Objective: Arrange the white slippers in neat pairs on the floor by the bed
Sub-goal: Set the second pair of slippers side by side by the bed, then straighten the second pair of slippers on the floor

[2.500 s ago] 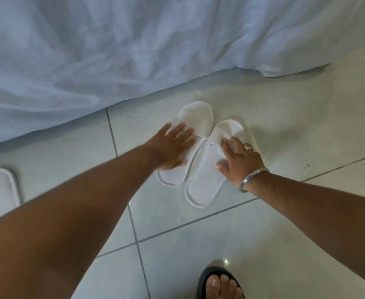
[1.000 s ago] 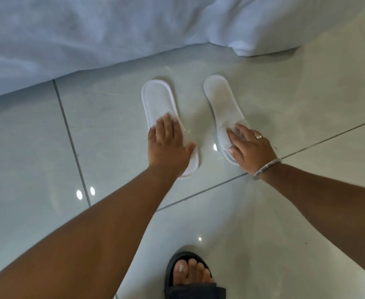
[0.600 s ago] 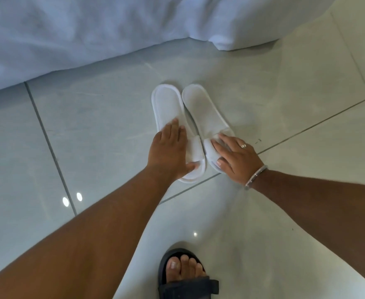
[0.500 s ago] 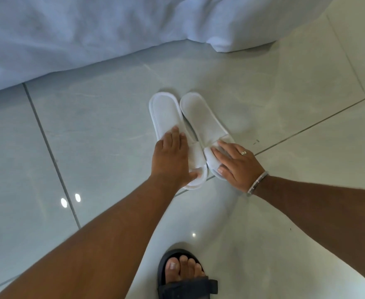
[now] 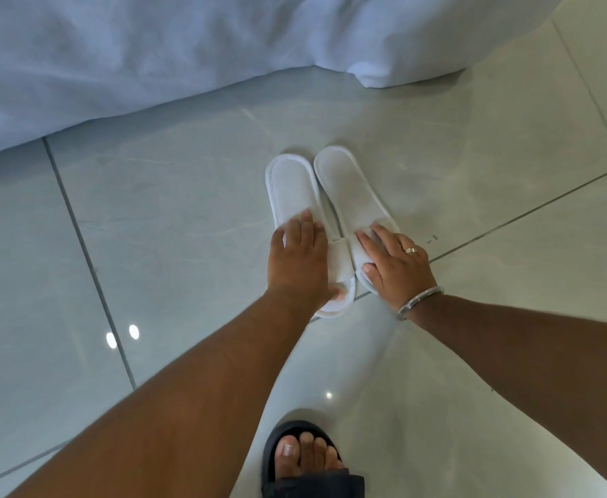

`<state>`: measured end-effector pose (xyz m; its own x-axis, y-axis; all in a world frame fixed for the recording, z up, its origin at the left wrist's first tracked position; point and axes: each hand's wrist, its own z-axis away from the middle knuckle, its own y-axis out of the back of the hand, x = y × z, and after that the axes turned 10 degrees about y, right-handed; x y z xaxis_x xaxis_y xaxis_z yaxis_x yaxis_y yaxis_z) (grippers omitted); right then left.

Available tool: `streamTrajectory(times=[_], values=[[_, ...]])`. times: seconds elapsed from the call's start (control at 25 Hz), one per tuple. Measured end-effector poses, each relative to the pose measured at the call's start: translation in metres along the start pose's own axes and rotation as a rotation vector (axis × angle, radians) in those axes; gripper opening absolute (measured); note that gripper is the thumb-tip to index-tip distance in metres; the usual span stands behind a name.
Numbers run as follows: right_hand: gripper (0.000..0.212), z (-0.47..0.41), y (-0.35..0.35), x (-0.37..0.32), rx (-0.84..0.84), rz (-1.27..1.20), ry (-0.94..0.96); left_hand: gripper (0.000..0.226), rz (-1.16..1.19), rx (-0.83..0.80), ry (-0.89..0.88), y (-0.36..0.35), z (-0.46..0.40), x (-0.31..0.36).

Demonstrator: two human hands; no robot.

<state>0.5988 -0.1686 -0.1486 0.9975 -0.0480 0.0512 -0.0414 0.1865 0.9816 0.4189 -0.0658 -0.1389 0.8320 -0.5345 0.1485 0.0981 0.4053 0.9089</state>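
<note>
Left hand (image 5: pixel 300 260) lies flat, fingers spread, palm pressing the left slipper (image 5: pixel 295 195) w/ thumb at its open toe, prob. to pin it straight. Right hand (image 5: pixel 395 264), also open and flat, presses the right slipper (image 5: pixel 348 190) alongside; the pair touches, heels toward the bed sheet (image 5: pixel 151 48), on the tiled floor (image 5: pixel 169 228).

Two slippers side by side on the tiled floor (image 5: pixel 151 246), inner edges touching: left slipper (image 5: pixel 293 188), right slipper (image 5: pixel 345 185), heels toward the bed sheet (image 5: pixel 151 55) hanging behind them, toe ends toward the person. Left hand (image 5: pixel 300 266) flat on the left slipper's strap end, right hand (image 5: pixel 393 266) flat on the right one's. Sandalled foot (image 5: pixel 305 458) on the floor nearer the camera, below the pair.
</note>
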Motion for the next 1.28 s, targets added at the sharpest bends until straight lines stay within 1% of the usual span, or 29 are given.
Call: streamTrajectory(times=[0.28, 0.48, 0.52, 0.6, 0.68, 0.76, 0.84, 0.96, 1.04, 1.12, 1.16, 1.24, 1.28], values=[[0.058, -0.018, 0.002, -0.008, 0.026, -0.018, -0.093, 0.119, -0.014, 0.008, -0.003, 0.002, -0.009, -0.003], [0.059, -0.016, 0.005, -0.001, -0.015, 0.030, -0.003, 0.121, 0.057, 0.051, -0.020, 0.002, -0.002, -0.013], [0.061, -0.013, 0.008, 0.000, -0.009, 0.045, 0.008, 0.122, 0.080, 0.074, -0.038, 0.002, 0.002, -0.023], [0.066, -0.013, 0.017, -0.005, 0.055, 0.053, 0.050, 0.121, 0.109, 0.154, -0.060, 0.001, 0.018, -0.058], [0.070, -0.031, 0.030, -0.028, 0.141, 0.028, 0.206, 0.113, 0.091, 0.229, -0.013, -0.001, 0.043, -0.118], [0.068, -0.073, 0.049, -0.082, 0.212, -0.042, 0.434, 0.105, 0.032, 0.251, 0.113, -0.001, 0.086, -0.203], [0.067, -0.120, 0.071, -0.162, 0.241, -0.130, 0.688, 0.099, -0.069, 0.226, 0.257, 0.001, 0.150, -0.298], [0.076, -0.150, 0.095, -0.295, 0.140, -0.091, 1.010, 0.093, -0.217, 0.120, 0.425, -0.005, 0.262, -0.425], [0.081, -0.144, 0.104, -0.386, 0.031, -0.071, 1.178, 0.092, -0.220, 0.043, 0.534, -0.010, 0.336, -0.493], [0.082, -0.126, 0.103, -0.468, -0.095, -0.101, 1.246, 0.088, -0.152, -0.027, 0.592, -0.018, 0.384, -0.539], [0.082, -0.118, 0.098, -0.503, -0.172, -0.105, 1.228, 0.086, -0.119, -0.054, 0.603, -0.025, 0.397, -0.553], [0.083, -0.105, 0.082, -0.553, -0.280, -0.097, 1.119, 0.083, -0.088, -0.091, 0.584, -0.042, 0.405, -0.565], [0.084, -0.101, 0.073, -0.567, -0.290, -0.098, 1.062, 0.083, -0.074, -0.091, 0.576, -0.049, 0.403, -0.564]])
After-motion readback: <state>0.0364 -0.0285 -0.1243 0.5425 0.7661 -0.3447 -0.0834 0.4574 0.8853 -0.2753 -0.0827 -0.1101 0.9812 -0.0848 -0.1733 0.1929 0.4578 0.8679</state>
